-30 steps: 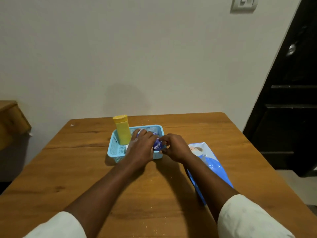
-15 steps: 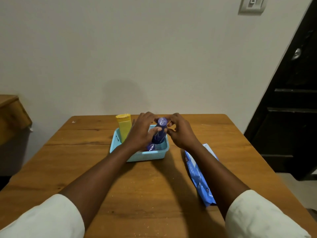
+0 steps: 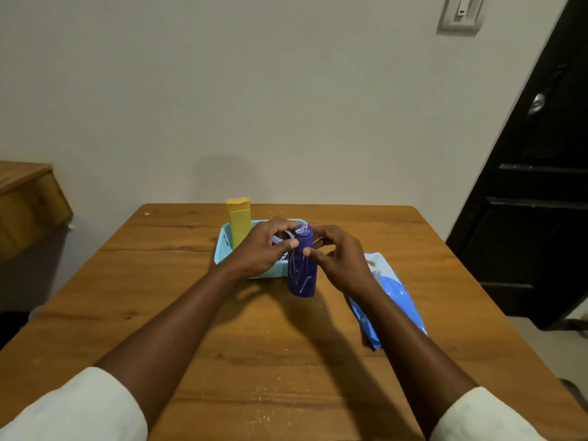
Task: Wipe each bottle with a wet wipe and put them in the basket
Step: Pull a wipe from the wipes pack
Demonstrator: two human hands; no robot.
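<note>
We see a plain pale wall (image 3: 254,90) behind a wooden table (image 3: 254,361) that fills the lower frame. At the left edge stands part of another wooden piece (image 3: 28,205). Just left of centre, a yellow bottle (image 3: 239,221) stands upright in a light blue basket (image 3: 222,249). Our left hand (image 3: 261,249) curls its fingers round the upper part of a dark blue bottle (image 3: 301,268), which is upright at centre frame, just in front of the basket. Our right hand (image 3: 337,259) pinches the same bottle from the other side. Right of it, a blue pack of wipes (image 3: 391,300) lies flat. A dark door (image 3: 541,186) fills the right edge.
</note>
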